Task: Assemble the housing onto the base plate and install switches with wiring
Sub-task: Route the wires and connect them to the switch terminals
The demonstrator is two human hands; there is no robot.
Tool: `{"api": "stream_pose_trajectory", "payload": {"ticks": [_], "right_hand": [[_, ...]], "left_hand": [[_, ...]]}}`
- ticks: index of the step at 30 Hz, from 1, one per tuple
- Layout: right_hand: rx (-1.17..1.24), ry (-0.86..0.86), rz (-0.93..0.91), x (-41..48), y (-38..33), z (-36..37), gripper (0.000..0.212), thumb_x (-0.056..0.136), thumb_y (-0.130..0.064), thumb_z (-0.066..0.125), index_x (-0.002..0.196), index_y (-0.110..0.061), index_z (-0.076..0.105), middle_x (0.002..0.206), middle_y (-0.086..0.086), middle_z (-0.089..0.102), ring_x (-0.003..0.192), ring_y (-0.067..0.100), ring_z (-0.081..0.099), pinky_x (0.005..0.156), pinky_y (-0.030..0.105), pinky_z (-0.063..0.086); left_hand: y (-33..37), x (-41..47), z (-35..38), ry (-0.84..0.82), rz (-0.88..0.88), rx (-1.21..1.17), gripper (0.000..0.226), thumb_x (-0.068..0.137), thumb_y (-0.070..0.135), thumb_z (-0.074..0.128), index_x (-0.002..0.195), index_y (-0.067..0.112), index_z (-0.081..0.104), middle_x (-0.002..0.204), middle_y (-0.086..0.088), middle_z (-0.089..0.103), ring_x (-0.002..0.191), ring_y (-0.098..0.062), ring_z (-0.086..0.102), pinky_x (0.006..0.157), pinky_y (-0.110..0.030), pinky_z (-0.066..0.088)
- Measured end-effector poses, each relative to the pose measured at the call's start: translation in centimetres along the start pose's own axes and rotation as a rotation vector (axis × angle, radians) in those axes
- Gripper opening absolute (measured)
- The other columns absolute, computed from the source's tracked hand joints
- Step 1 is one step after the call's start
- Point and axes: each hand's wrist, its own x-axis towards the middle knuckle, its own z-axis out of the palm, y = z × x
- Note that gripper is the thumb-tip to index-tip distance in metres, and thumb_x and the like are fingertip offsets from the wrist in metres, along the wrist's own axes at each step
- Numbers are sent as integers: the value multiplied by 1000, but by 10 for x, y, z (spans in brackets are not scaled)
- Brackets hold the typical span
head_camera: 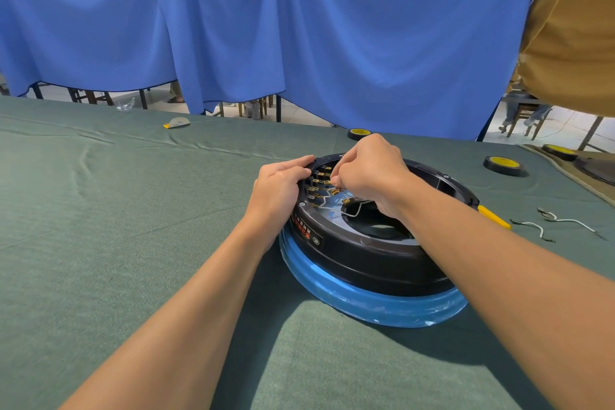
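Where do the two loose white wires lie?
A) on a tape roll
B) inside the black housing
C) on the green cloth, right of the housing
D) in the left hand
C: the loose white wires lie on the green cloth, right of the black housing.

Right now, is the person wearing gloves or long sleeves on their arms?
No gloves, no sleeves in view. The left hand and left forearm are bare, and so are the right hand and right forearm. No watch, bracelet or ring shows.

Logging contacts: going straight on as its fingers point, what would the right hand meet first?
Likely the switch terminals on the housing ahead of the right hand, which pinches a wire; depth unclear.
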Motion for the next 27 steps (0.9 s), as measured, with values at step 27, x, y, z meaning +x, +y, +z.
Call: {"api": "stream_pose_trajectory", "payload": {"ticks": [27], "right_hand": [[10,46,-12,-3,-1,3,12,86,-8,67,96,-8,71,99,10,63,84,20,55,73,37,56]], "left_hand": [[-2,3,-1,1,13,21,34,92,8,50,119,17,69,120,-5,68,112,-20,62,101,-40,48]]}}
